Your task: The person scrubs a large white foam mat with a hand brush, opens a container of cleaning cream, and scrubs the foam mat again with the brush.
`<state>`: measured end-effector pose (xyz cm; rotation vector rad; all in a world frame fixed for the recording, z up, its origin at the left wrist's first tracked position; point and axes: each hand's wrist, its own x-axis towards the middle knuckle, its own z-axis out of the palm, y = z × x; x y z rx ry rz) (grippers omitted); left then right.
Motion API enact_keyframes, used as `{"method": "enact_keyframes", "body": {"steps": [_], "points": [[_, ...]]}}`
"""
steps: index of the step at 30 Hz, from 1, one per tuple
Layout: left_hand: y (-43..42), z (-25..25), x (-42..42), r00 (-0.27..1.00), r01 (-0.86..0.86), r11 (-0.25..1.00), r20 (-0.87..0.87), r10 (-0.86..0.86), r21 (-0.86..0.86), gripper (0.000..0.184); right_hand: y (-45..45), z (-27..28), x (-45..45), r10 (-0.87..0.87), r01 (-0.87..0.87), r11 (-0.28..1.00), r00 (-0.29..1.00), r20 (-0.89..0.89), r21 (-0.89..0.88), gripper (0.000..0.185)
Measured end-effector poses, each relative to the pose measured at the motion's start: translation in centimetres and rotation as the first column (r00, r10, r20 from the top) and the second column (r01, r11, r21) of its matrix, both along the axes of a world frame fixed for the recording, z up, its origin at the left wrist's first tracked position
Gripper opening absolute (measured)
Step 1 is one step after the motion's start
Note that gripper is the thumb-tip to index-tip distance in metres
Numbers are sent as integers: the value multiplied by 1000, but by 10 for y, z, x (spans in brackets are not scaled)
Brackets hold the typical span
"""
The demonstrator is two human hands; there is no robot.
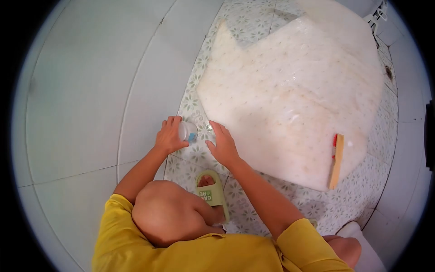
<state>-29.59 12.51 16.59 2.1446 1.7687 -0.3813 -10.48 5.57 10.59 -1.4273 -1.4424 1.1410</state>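
Note:
On the tiled floor near the left wall stands a small whitish tub with a blue label. My left hand is wrapped round its left side, and the inside of the tub cannot be made out. My right hand hovers at the near left edge of a large cream-coloured wet mat, thumb and fingers apart and holding nothing. Lying on the mat's near right corner is a wooden scrubbing brush with red bristles, away from both hands.
Large pale wall tiles rise close on the left. A green slipper on my foot rests on the flower-patterned floor below my hands. At the far right, a floor drain sits by the wall, near a white plastic object.

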Motion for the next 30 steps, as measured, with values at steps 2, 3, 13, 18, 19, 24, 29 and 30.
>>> {"method": "enact_keyframes", "body": {"steps": [2,3,13,18,19,24,29,30], "points": [[2,-8,1,998,-53,998,-21,52,-45,82,-2,-5,-2,-3,3,1000,1000,-12,24,59],[1,-9,4,994,-106,991,-44,103,-83,86,-2,-4,-2,-7,8,999,1000,-24,53,57],[14,36,99,794,483,868,363,-488,110,71,2,18,60,-356,350,913,935,-14,209,34],[-19,19,225,341,899,422,414,-844,119,34,-66,-1,237,-786,677,607,435,439,417,44],[-34,6,251,271,925,349,386,-882,149,31,-84,1,260,-778,719,583,360,515,379,49],[-113,-66,366,132,937,237,369,-920,258,32,-159,-25,318,-572,686,664,212,793,296,62],[-152,-87,411,560,748,661,477,-677,60,65,-181,-27,361,-389,674,738,463,796,-32,71],[-155,-92,415,556,755,654,476,-682,55,65,-183,-23,373,-431,685,727,509,745,-48,73]]}}
